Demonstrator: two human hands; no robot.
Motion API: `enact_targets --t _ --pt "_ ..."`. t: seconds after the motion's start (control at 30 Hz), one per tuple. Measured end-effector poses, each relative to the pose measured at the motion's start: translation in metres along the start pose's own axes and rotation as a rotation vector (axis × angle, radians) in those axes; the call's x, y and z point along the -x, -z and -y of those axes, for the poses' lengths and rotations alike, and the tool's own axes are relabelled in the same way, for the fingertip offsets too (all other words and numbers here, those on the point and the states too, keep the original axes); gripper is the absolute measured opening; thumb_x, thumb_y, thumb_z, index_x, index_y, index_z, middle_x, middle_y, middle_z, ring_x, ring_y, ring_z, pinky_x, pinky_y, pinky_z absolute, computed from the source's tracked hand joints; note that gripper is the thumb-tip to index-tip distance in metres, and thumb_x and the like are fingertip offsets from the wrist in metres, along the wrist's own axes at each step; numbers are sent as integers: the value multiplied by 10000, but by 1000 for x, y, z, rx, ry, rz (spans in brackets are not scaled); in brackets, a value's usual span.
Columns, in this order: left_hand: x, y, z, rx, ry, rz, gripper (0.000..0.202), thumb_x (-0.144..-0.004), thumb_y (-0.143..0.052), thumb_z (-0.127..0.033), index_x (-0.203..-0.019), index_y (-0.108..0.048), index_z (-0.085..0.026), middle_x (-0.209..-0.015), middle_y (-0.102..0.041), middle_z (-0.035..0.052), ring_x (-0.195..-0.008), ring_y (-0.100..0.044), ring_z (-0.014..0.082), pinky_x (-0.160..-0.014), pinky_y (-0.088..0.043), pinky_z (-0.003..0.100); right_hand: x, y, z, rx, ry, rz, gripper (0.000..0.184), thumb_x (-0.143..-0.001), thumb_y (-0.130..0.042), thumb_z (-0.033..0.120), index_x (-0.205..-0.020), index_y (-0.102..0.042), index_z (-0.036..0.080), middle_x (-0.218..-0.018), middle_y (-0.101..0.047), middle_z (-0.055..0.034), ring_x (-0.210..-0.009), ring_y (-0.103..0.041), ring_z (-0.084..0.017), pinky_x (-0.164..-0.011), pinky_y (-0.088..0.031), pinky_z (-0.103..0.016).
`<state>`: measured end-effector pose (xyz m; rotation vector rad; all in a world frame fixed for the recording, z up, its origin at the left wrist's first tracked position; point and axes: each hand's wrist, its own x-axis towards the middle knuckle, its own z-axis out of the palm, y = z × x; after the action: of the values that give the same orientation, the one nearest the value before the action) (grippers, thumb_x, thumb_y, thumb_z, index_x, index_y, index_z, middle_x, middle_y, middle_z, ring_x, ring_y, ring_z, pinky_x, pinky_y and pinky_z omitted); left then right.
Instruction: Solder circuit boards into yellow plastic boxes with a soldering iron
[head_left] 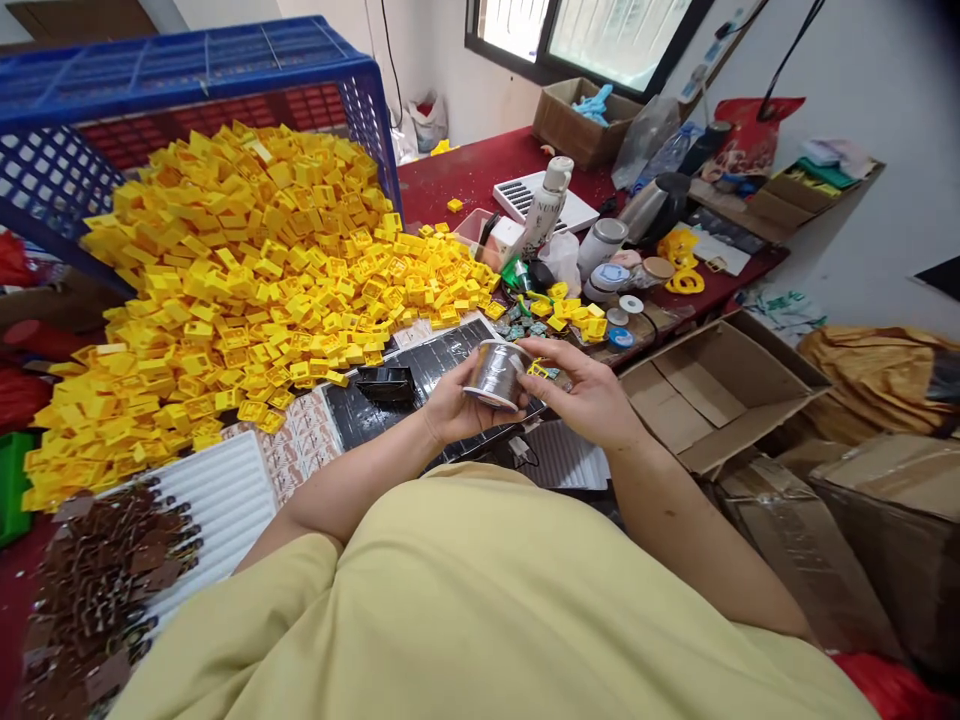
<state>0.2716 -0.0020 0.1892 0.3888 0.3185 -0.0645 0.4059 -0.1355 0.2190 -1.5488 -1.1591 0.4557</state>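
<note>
A spool of silvery wire with pale end flanges is held in front of my chest, above the near edge of the table. My left hand cups it from the left and below. On its right side, the fingers and thumb of my right hand press against the spool's winding and upper rim. Beneath my hands lies a black taped board, with a small black block-like piece on its left part. Just past the spool are a few yellow plastic pieces.
A large heap of yellow plastic casings spills from a blue crate. Brown circuit boards lie on a white ribbed tray at left. A white bottle and jars stand behind. An open carton sits at right.
</note>
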Motion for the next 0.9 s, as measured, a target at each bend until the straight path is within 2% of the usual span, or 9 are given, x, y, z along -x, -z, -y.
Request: enact_targets --t 0.07,0.17,0.27,0.4,0.53,0.67,0.77,0.83,0.9 --pt "-1 1 2 -45 -8 5 591 -1014 -334 -606 -1099 -686 -139 -898 -748 116 -771 -727 232 -758 -576 363 -2 0 -4 -25 -53 31 433 -810 -780 473 -1193 -735 275 -1239 -711 -46 -1197 -636 -243 -1124 -467 -453" --pt "-2 2 4 -156 -24 -13 561 -1006 -391 -603 -1111 -690 -140 -949 -754 135 -803 -740 252 -787 -580 395 -7 3 -11 -101 -141 105 512 -810 -762 563 -1227 -718 270 -1250 -710 -60 -1151 -666 -251 -1041 -534 -451" --pt "-4 2 7 -307 -33 -51 540 -978 -485 -617 -1084 -695 -131 -986 -760 151 -818 -745 247 -758 -589 367 -11 7 -16 -175 -196 200 520 -795 -764 595 -1186 -740 253 -1198 -731 -69 -1063 -701 -240 -938 -586 -407" --pt "-7 0 12 -442 -47 -103 490 -964 -545 -601 -1068 -706 -150 -969 -768 126 -757 -728 206 -675 -604 325 -11 13 -16 -222 -219 295 511 -786 -769 599 -1144 -754 235 -1135 -749 -75 -1032 -712 -229 -922 -592 -391" --pt "-9 0 11 -504 -25 -113 605 -842 -614 -750 -1007 -726 -179 -902 -771 96 -707 -712 191 -620 -596 290 -11 23 -9 -173 -194 356 501 -816 -756 564 -1214 -731 260 -1189 -734 -69 -1064 -701 -224 -940 -585 -400" --pt "-14 7 6 -557 63 -48 763 -746 -555 -895 -907 -747 -174 -837 -770 103 -678 -710 189 -643 -581 278 -15 37 1 -21 -111 425 306 -785 -807 448 -1048 -798 292 -1159 -746 -46 -1115 -684 -237 -1069 -508 -417" --pt "-21 14 3 -583 185 9 801 -757 -505 -917 -876 -737 -159 -781 -758 113 -715 -717 207 -710 -593 315 -22 46 7 184 96 516 206 -848 -753 419 -1014 -803 308 -1142 -750 -39 -1043 -703 -224 -991 -545 -396" --pt "-26 17 3 -592 258 35 835 -771 -460 -927 -891 -723 -143 -764 -744 114 -777 -722 227 -740 -602 342 -25 47 12 297 263 567 160 -916 -685 370 -974 -799 273 -1083 -760 -47 -1009 -701 -207 -926 -564 -370" --pt "-29 18 4 -605 317 49 866 -782 -427 -932 -916 -710 -125 -773 -734 119 -823 -723 245 -746 -609 360 -27 46 17 350 366 618 162 -960 -629 305 -925 -762 218 -1005 -756 -56 -991 -689 -192 -900 -563 -344"
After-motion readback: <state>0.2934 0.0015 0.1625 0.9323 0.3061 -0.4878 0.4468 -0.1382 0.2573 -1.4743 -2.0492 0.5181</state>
